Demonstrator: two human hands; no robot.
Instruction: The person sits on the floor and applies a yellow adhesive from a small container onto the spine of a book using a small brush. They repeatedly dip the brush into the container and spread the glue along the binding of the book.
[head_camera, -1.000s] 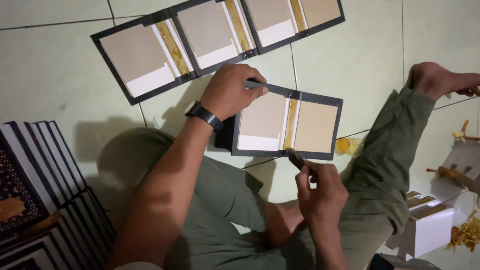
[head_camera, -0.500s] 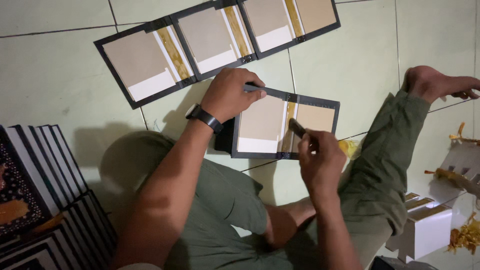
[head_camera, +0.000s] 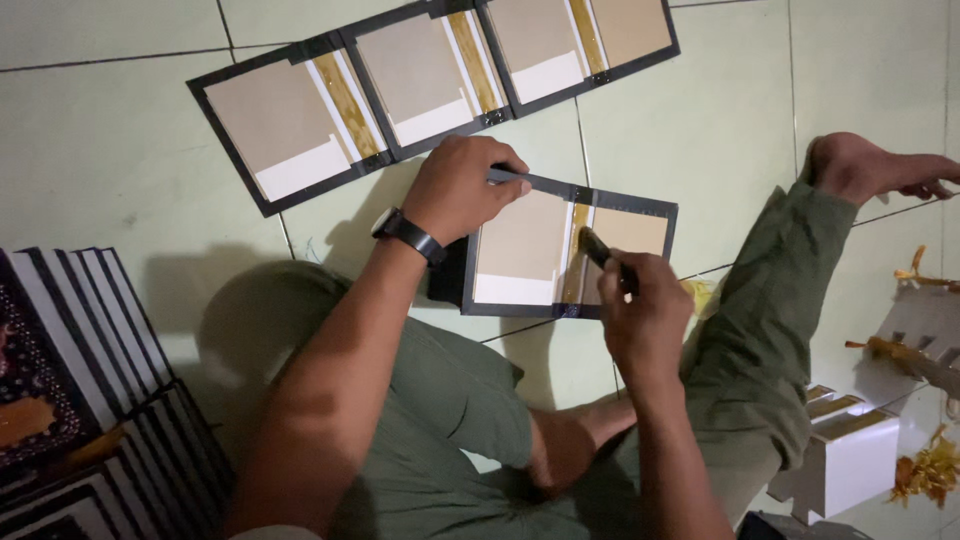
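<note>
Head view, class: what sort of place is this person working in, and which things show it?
Probably a home bookbinding workspace on a tiled floor: open book covers laid out in a row, finished books stacked nearby, a brush in the right hand.

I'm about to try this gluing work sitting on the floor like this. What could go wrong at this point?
The brush in the right hand sits on the cover's narrow spine strip; a slip could smear the tan boards beside it. The left hand pins only the top edge, so the cover may shift on the smooth tiled floor. The finished covers lie close above and could be nudged.
</note>
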